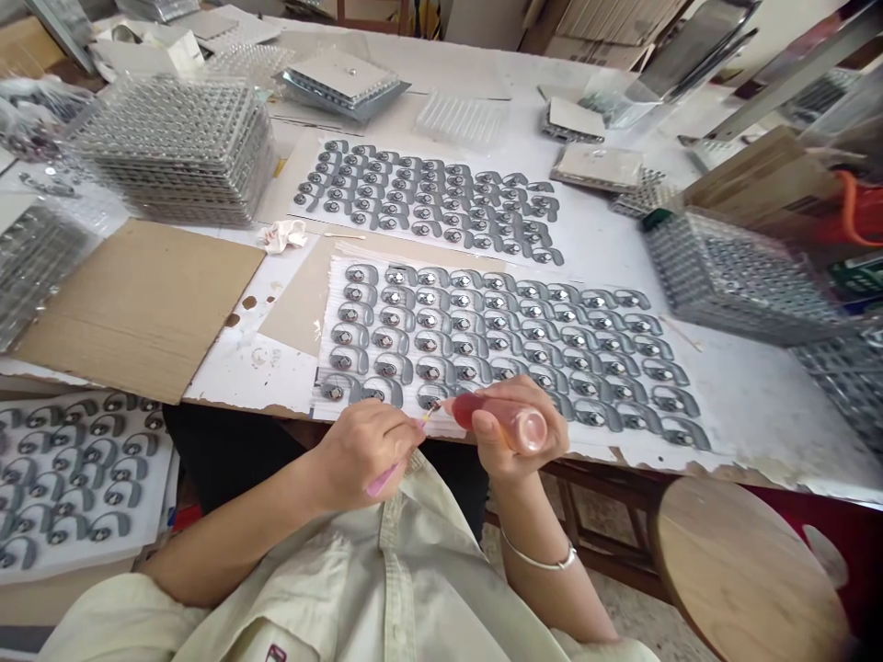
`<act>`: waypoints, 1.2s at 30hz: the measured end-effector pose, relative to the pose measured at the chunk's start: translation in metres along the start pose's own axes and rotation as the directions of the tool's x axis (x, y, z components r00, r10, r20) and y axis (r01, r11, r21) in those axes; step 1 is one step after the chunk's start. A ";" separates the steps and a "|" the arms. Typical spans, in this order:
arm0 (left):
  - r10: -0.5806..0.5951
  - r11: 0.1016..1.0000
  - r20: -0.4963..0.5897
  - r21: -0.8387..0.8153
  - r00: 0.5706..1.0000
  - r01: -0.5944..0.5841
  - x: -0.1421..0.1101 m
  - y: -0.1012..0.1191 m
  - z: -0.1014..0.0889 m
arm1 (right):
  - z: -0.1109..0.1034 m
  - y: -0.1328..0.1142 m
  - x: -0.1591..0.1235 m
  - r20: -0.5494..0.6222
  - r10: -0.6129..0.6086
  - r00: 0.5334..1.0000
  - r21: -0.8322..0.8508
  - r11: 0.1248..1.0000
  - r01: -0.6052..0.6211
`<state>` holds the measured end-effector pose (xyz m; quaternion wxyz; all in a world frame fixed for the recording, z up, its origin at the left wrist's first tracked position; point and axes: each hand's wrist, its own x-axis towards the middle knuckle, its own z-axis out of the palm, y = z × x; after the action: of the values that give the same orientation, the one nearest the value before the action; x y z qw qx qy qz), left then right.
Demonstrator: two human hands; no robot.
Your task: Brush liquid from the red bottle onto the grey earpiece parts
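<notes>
- Curls the left hand (371, 449) closed around a pink stick (381, 479).
- Wraps the right hand (531, 418) around a red bottle (498, 419), pointing its tip toward the left hand.
- Sits near rows of gray parts (533, 311) on the tabletop (607, 253).

A person wears a pale khaki shirt (459, 575) with a buttoned placket (395, 561), chest pocket (303, 575) and small dark-red marking (277, 654), dark trousers (231, 450), and a silver bangle (544, 563) on the right wrist.
</notes>
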<state>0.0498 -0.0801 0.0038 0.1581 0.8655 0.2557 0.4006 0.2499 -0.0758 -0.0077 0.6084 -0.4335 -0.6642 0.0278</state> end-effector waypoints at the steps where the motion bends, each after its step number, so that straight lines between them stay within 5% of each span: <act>1: 0.000 1.000 0.000 0.000 1.000 0.000 0.000 0.000 0.000 | 0.000 0.000 0.000 -0.002 -0.001 1.000 -0.003 1.000 0.001; 36: -0.010 1.000 0.023 -0.004 1.000 0.010 0.003 0.002 -0.002 | -0.011 -0.003 -0.002 0.027 -0.057 0.998 -0.100 0.993 0.059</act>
<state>0.0506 -0.0803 0.0076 0.1649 0.8683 0.2573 0.3906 0.2568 -0.0842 -0.0048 0.5781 -0.4438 -0.6844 -0.0181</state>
